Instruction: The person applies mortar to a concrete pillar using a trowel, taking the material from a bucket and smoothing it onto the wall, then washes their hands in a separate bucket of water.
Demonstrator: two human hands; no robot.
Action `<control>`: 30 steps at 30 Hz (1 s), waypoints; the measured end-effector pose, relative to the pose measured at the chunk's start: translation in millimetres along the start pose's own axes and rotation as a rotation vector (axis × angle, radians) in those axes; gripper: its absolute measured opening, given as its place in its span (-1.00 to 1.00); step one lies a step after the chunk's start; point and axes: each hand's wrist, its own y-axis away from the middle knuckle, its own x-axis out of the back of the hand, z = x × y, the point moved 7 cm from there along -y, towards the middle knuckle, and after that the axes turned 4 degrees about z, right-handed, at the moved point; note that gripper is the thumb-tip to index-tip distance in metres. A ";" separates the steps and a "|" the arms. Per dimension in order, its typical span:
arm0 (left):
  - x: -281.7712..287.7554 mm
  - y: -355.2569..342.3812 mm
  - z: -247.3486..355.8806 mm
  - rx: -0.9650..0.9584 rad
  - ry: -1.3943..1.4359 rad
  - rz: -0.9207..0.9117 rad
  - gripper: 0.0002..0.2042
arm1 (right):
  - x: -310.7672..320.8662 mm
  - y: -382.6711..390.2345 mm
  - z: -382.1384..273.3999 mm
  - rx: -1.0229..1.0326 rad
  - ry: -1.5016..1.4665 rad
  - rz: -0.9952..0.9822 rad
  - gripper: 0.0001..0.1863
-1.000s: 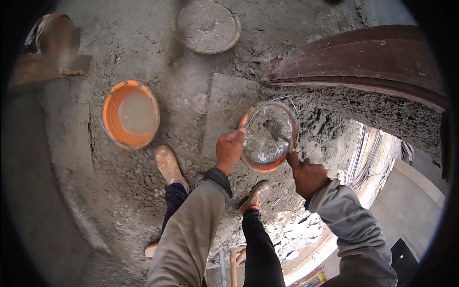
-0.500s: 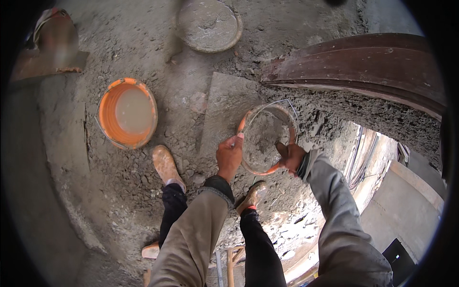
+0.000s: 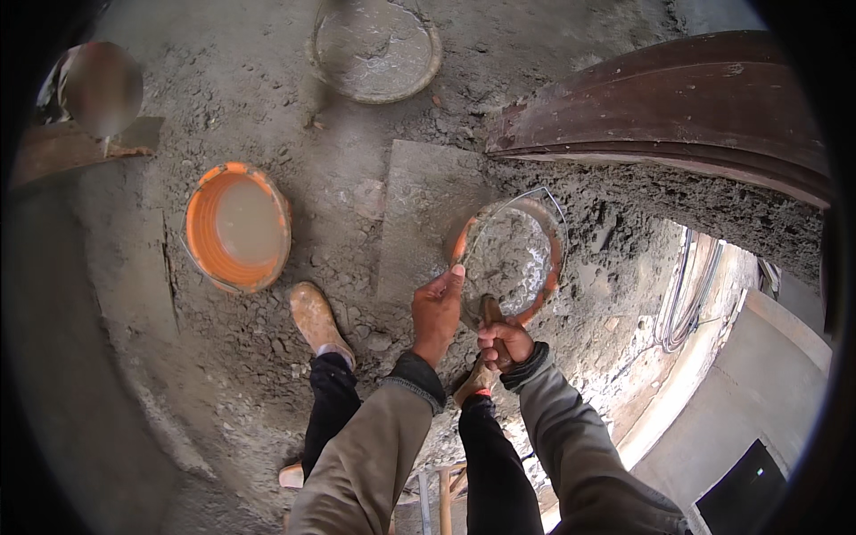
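Note:
A mortar bucket point(image 3: 551, 283) with an orange, mortar-smeared rim and a wire handle stands in front of me, wet grey mortar point(image 3: 508, 254) inside it. My left hand point(image 3: 437, 312) is closed on its left rim, thumb on top. At the near edge, my right hand point(image 3: 505, 346) is wrapped round a short, brown, mud-coated tool point(image 3: 490, 310), perhaps a trowel; its working end cannot be made out. Left of my feet sits an orange bucket point(image 3: 203, 223) of cloudy water.
Beyond lies a round basin point(image 3: 435, 67) of grey mix. A flat slab point(image 3: 415, 178) rests beside the mortar bucket. At the right are a dark red curved beam point(image 3: 660, 107) and cables point(image 3: 687, 303). Another person point(image 3: 67, 89) is at the far left. Rubble covers the ground.
My right hand has moved left and nearer along the bucket's near rim with the tool. The mortar surface now looks wetter and brighter. My left hand stays on the rim.

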 end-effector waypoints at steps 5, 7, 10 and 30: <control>17.4 1.2 -11.7 0.077 0.050 -0.027 -0.60 | -59.1 22.8 -30.0 -0.014 -1.143 -0.619 -0.77; 22.2 -0.5 -9.1 0.098 0.057 -0.024 -0.58 | -57.9 46.5 -48.7 0.104 -1.306 -0.760 -0.66; 27.3 -14.8 -7.9 0.045 -0.002 -0.018 -0.55 | -50.9 88.3 -59.6 0.005 -0.830 -0.525 -0.59; 20.3 -21.4 3.6 -0.168 -0.246 0.101 -0.58 | 32.4 4.0 -127.9 0.948 2.354 0.364 -0.74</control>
